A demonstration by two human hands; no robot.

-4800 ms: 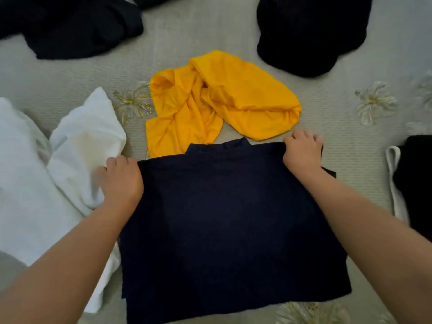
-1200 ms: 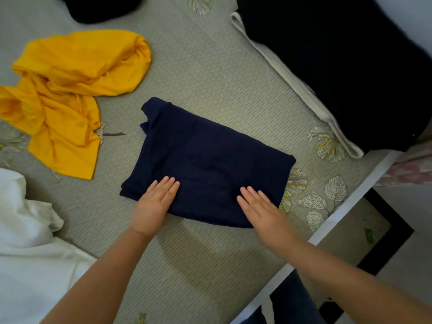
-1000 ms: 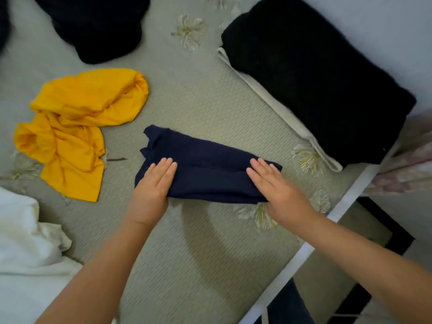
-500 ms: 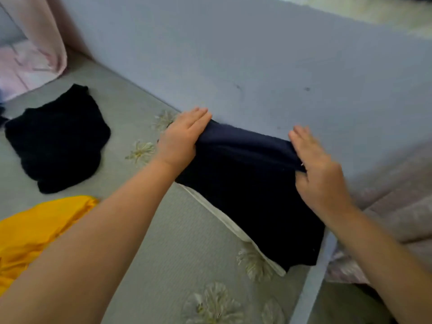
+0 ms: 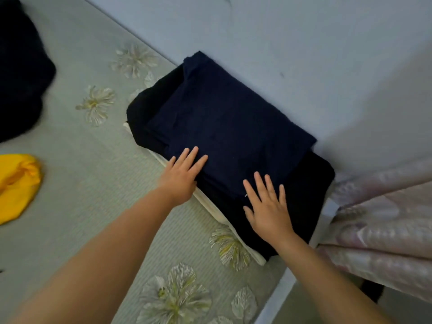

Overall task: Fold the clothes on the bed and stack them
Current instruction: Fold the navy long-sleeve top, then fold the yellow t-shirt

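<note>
The folded navy shirt lies on top of a stack of 2 garments, a black one over what seems a white one, against the wall on the bed. The left hand and right hand rest flat on it, fingers straight, gripping nothing.

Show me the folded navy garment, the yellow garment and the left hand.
folded navy garment [image 5: 229,127], head view, middle of its top face.
yellow garment [image 5: 16,185], head view, bunched part at the left edge.
left hand [image 5: 182,176], head view, back of the hand.
</note>
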